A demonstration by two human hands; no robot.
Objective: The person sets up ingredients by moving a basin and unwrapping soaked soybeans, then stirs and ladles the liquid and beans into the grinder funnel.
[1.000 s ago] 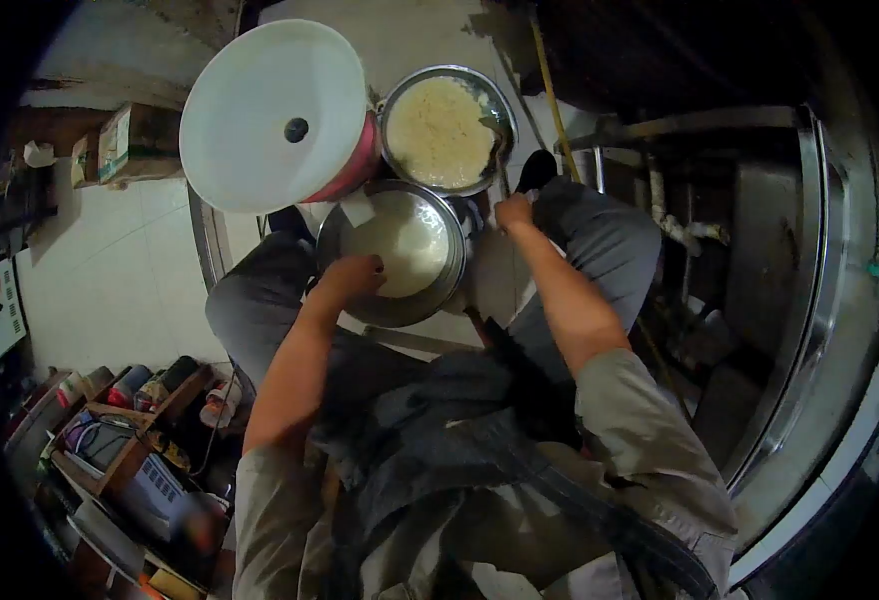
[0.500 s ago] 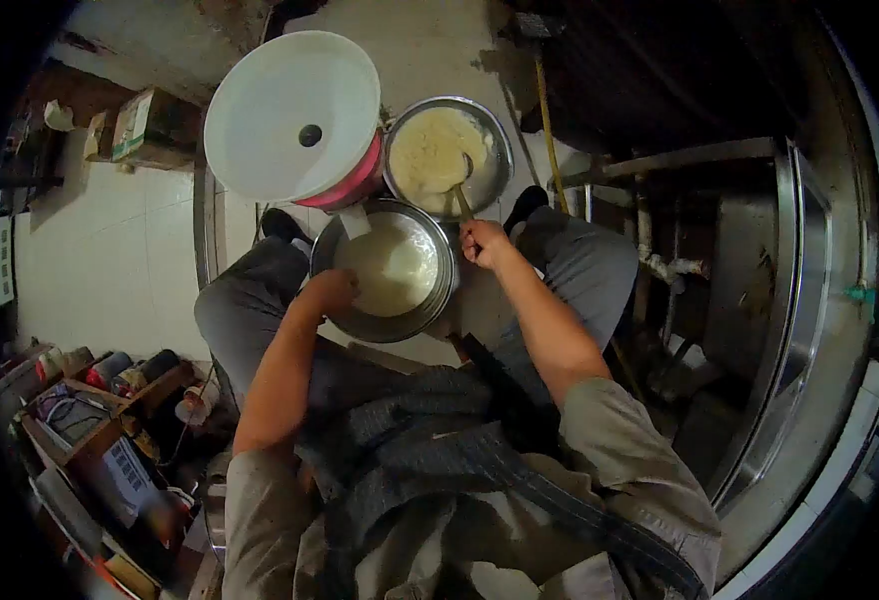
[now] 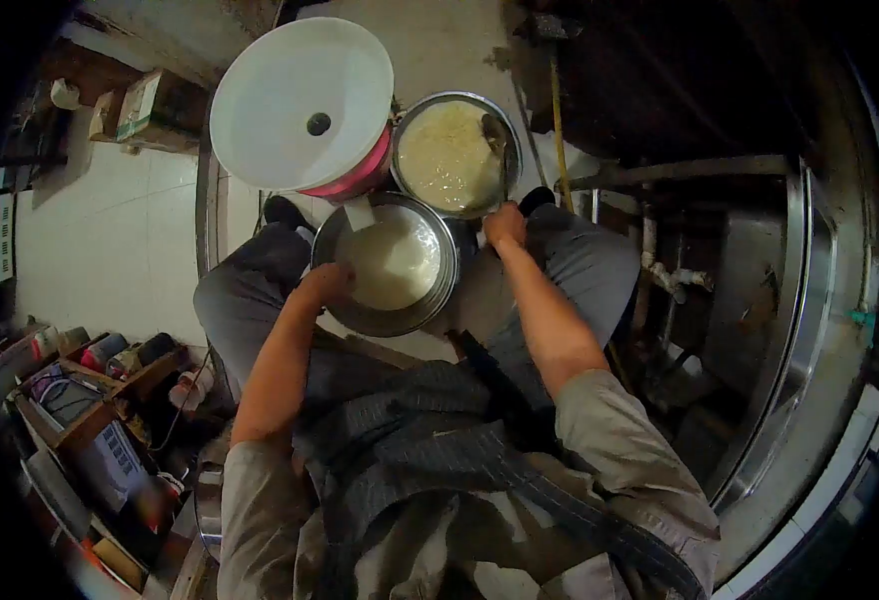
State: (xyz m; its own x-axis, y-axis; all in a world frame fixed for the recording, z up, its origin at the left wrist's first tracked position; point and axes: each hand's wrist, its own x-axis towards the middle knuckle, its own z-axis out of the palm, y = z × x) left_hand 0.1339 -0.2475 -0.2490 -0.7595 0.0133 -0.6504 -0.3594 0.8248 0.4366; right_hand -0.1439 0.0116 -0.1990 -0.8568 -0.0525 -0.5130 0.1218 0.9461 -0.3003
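Observation:
My right hand (image 3: 505, 226) is closed around the handle of a ladle (image 3: 496, 130), whose dark head lies at the right inner side of a metal basin (image 3: 516, 160). A pale yellow, wet mixture (image 3: 448, 158) fills most of that basin. My left hand (image 3: 332, 284) is at the left rim of a nearer metal pot (image 3: 448, 290), its fingers curled over the edge and partly hidden. Inside this pot is a cream-coloured liquid (image 3: 395, 262). A white spout (image 3: 360, 213) reaches over the pot's back edge.
A large white funnel-shaped hopper (image 3: 270, 110) with a dark central hole sits on a pink-red base (image 3: 355, 180) behind the pot. My knees flank the pot. On the right stands a metal frame (image 3: 800, 300) with pipes; at lower left, a wooden tool box (image 3: 90, 410); further back, a cardboard box (image 3: 160, 105).
My right hand has moved right and slightly forward, carrying the ladle from the basin's middle to its right side. The mixture's surface looks flatter. My left hand stays at the pot's rim.

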